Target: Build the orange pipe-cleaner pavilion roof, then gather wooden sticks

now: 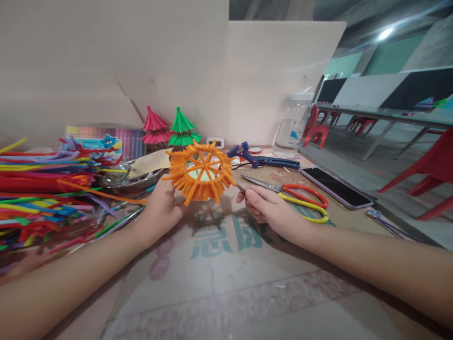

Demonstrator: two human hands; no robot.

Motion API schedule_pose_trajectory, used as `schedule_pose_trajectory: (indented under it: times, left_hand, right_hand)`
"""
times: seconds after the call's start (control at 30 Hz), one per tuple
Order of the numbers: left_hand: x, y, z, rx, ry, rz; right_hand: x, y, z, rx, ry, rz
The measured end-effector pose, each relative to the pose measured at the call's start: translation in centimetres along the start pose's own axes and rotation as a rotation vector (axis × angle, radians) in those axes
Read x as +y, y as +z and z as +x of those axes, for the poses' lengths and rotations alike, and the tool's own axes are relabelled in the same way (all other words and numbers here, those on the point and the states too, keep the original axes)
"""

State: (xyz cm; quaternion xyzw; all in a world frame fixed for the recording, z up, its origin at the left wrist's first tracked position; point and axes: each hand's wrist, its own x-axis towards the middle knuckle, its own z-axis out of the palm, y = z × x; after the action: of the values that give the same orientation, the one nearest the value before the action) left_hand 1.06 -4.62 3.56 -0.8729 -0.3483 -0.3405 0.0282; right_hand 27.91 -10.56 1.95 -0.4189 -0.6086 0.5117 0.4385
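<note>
My left hand [161,203] is closed on the left edge of an orange pipe-cleaner wheel [203,165], which has crossed spokes and a fringe of short pieces round its rim. The wheel is held up above the cardboard. To its right, my right hand [264,203] pinches a thin dark pointed tool [241,189]; most of it is hidden by the fingers, so its kind is unclear. The tool's tip is close to the wheel's lower right edge. Scissors [290,191] with red and yellow handles lie just behind my right hand.
Bundles of coloured pipe cleaners [46,189] fill the left side, near a metal bowl [148,177]. Pink [155,125] and green [183,125] pipe-cleaner trees stand behind. A blue glue gun [247,153], pliers [278,162], a bottle [292,125] and a phone [336,186] lie at the back and right.
</note>
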Motion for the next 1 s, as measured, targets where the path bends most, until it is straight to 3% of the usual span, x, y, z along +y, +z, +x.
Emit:
schedule_pose_trajectory:
  times: [0.73,1.0]
  left_hand:
    - [-0.5,0.3,-0.4,-0.004,0.007,0.008]
    - [-1.3,0.6,-1.0,-0.007,-0.057,0.027]
  right_hand:
    - [0.1,0.1,0.0,0.016,-0.002,-0.009]
    - [0.1,0.0,0.0,0.005,-0.031,-0.016]
